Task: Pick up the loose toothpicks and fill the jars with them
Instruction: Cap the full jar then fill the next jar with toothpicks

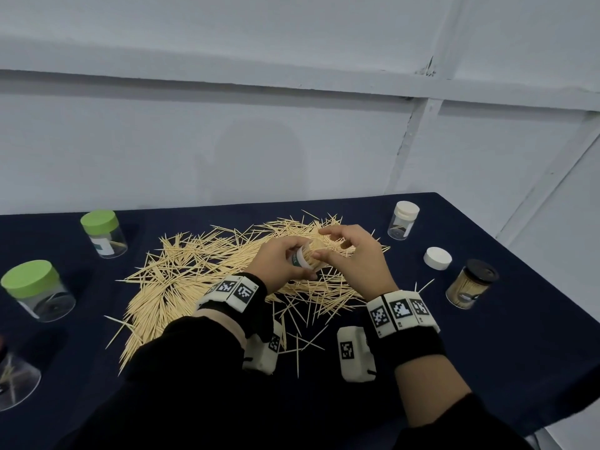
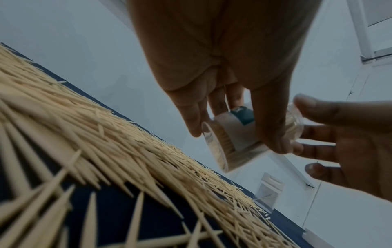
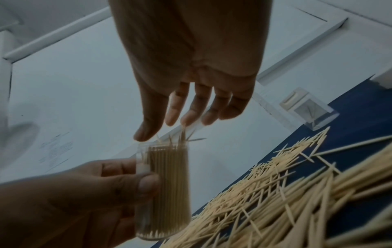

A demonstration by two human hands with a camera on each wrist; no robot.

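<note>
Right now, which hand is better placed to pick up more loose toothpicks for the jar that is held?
The right hand: it is open above the toothpick pile, fingers at the jar's mouth. The left hand grips the nearly full jar, so it is occupied.

In the head view the left hand (image 1: 281, 261) hides most of the held jar (image 1: 306, 258), so its mouth cannot be made out. The picture's left edge cuts off a clear jar (image 1: 14, 383) at the near left. The label on the black-lidded jar (image 1: 470, 284) at the right is too small to read. Near toothpicks (image 2: 63, 193) blur in the left wrist view.
</note>
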